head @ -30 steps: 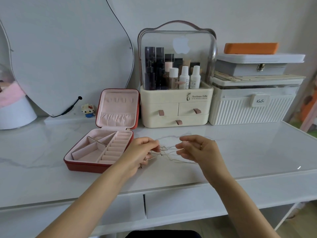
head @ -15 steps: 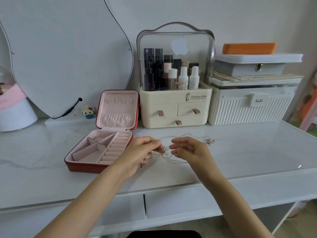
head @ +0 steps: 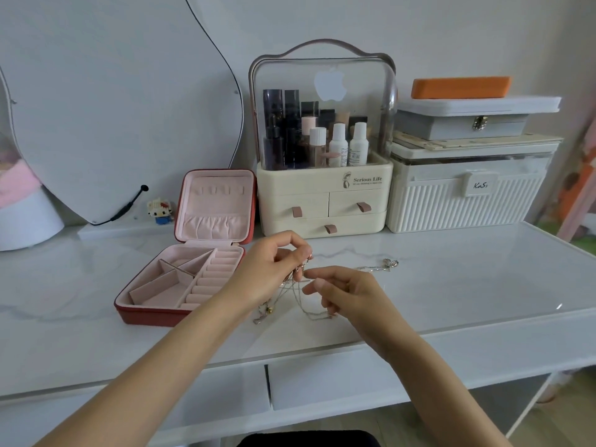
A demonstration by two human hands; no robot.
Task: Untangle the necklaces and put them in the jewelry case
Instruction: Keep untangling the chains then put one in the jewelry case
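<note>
White marble worktop (head: 451, 285): your left hand (head: 271, 269) & right hand (head: 345, 291) pinch tangled necklaces (head: 290, 298) just right of open jewelry case (head: 180, 279). Chains look light, limp, snag-prone; grip near clasps.

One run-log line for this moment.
left hand: pinching necklaces | right hand: pinching a chain | necklaces: tangled, on table | case: open, compartments bare

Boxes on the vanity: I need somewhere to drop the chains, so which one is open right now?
The red jewelry case with pink lining, left of the hands; its lid stands upright. The cream cosmetics organizer, ribbed white box and grey latched box are shut.
</note>
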